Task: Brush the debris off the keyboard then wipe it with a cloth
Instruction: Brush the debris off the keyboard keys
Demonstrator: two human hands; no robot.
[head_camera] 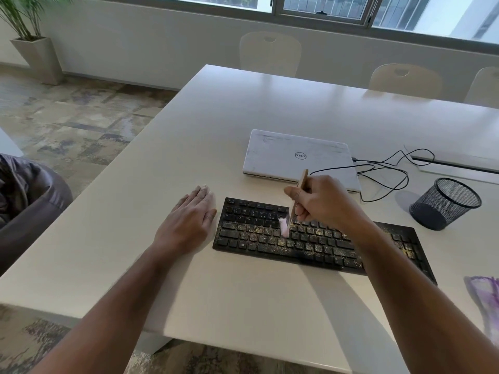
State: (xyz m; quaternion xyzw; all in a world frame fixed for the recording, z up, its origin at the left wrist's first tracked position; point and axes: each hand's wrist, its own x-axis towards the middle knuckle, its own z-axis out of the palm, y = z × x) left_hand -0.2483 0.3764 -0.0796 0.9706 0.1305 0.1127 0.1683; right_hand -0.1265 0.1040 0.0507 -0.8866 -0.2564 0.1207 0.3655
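Keyboard (310, 238), black, gold debris across its keys, flat on white worktop (243, 117); right hand (321, 202) above its middle, grip curled round wooden-handled brush (295, 203), pink bristles on the keys; left hand (189, 220) palm-down, fingers straight, just beside keyboard's left end

"Dell" logo on white laptop (299, 157) lid, Q W E R on keyboard (259, 236) keys

Office mtg room, long table (270, 109), chairs (270, 51)
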